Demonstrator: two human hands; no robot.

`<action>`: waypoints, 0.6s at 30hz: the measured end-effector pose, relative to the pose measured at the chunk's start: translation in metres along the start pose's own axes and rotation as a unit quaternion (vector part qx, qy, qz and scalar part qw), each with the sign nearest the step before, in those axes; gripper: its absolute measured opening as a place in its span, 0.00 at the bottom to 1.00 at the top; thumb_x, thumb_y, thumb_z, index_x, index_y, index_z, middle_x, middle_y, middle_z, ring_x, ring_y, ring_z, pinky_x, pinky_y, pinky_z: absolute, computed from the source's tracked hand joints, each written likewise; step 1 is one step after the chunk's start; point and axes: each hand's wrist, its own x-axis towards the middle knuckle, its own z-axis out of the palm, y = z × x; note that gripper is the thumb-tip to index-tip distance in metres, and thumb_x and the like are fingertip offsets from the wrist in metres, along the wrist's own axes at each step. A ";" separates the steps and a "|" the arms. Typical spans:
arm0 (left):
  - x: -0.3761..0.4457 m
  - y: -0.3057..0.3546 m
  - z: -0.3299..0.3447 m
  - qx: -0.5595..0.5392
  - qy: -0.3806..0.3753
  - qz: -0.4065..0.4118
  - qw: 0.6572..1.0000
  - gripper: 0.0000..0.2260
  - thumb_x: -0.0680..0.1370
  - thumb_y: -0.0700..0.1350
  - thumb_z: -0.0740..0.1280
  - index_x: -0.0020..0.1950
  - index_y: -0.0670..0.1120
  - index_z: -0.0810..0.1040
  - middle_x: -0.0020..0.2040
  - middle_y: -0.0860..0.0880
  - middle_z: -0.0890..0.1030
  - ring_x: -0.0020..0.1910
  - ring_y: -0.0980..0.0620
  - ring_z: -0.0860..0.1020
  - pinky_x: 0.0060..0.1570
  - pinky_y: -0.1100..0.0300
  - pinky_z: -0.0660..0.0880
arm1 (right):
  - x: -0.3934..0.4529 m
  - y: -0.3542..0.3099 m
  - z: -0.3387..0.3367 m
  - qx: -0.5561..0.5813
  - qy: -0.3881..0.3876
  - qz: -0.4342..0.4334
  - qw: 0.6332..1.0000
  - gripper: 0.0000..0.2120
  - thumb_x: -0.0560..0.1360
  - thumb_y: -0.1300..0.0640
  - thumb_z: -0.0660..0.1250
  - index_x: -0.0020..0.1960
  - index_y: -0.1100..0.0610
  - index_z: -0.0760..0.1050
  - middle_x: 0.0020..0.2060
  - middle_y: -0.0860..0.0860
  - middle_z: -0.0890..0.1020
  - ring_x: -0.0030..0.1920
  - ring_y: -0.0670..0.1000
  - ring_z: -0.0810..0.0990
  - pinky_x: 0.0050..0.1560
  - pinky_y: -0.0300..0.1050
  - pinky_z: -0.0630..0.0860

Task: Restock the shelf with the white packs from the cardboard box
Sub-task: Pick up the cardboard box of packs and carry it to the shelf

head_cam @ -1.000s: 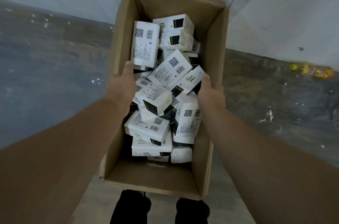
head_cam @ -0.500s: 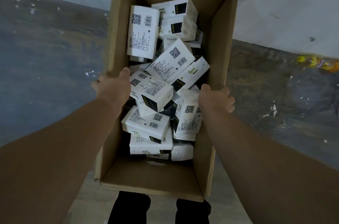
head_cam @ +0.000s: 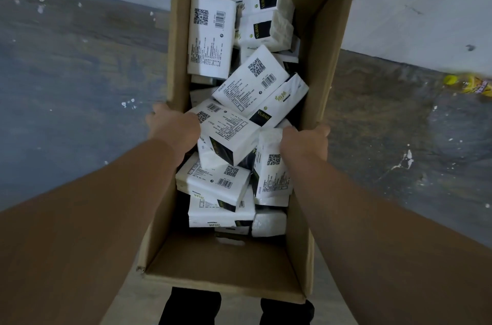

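Cardboard box [head_cam: 323, 39] fills frame centre, open top toward camera, held off the floor. Left hand [head_cam: 171, 127] grips its left wall at 9 o'clock, fingers curled over the rim outside. Right hand [head_cam: 306, 142] grips the right wall at 3 o'clock, same way. White packs [head_cam: 250, 85] lie jumbled inside, piled 12 to 6. Yellow wrapper [head_cam: 468, 83] on floor at 2 o'clock, by the wall.

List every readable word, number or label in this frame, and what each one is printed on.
"YUBAO": black patch on the tilted white pack mid-box.
"YUBAO", sideways: black patch on the white pack at the far end.
Small print, QR codes and barcodes on the white packs: too small to read.
Brown cardboard box: no print visible.
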 end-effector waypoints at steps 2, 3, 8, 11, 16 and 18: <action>0.007 -0.003 0.001 0.007 0.022 0.007 1.000 0.21 0.79 0.42 0.60 0.71 0.45 0.63 0.70 0.42 0.65 0.64 0.41 0.70 0.51 0.53 0.67 | 0.004 0.000 0.002 -0.004 0.002 0.001 1.000 0.25 0.77 0.51 0.61 0.70 0.56 0.58 0.65 0.57 0.74 0.59 0.61 0.75 0.60 0.58 0.73; 0.010 -0.005 0.001 0.014 0.028 0.011 0.999 0.19 0.78 0.41 0.60 0.69 0.44 0.65 0.68 0.42 0.67 0.62 0.40 0.71 0.51 0.53 0.68 | 0.007 0.001 0.002 -0.008 0.005 0.000 1.000 0.23 0.78 0.51 0.60 0.70 0.57 0.58 0.64 0.57 0.75 0.57 0.60 0.76 0.57 0.56 0.73; 0.018 -0.008 0.003 0.111 0.018 0.041 0.993 0.16 0.79 0.38 0.58 0.67 0.39 0.68 0.65 0.37 0.72 0.62 0.38 0.73 0.52 0.50 0.72 | 0.011 0.006 0.000 -0.043 0.032 -0.011 0.998 0.16 0.82 0.55 0.58 0.68 0.58 0.62 0.60 0.58 0.77 0.57 0.60 0.77 0.48 0.50 0.69; 0.020 -0.006 0.001 0.142 -0.006 0.066 0.988 0.15 0.80 0.36 0.59 0.65 0.33 0.71 0.64 0.35 0.75 0.62 0.36 0.74 0.59 0.47 0.73 | 0.014 0.007 -0.004 -0.076 0.044 -0.021 0.996 0.15 0.81 0.59 0.56 0.67 0.59 0.65 0.60 0.59 0.77 0.60 0.61 0.77 0.49 0.50 0.68; 0.012 -0.005 -0.004 0.226 -0.007 0.114 0.968 0.13 0.80 0.37 0.58 0.63 0.32 0.72 0.63 0.34 0.75 0.62 0.35 0.74 0.60 0.46 0.73 | 0.017 0.009 -0.007 -0.066 0.043 -0.037 0.996 0.14 0.81 0.59 0.57 0.66 0.59 0.66 0.59 0.58 0.77 0.57 0.58 0.76 0.47 0.48 0.67; 0.009 -0.006 -0.008 0.239 0.001 0.116 0.964 0.13 0.80 0.37 0.58 0.62 0.33 0.72 0.62 0.34 0.75 0.61 0.35 0.75 0.56 0.49 0.73 | 0.014 0.007 -0.008 -0.050 0.038 -0.029 0.998 0.14 0.81 0.60 0.58 0.66 0.59 0.66 0.59 0.58 0.77 0.54 0.58 0.76 0.47 0.49 0.68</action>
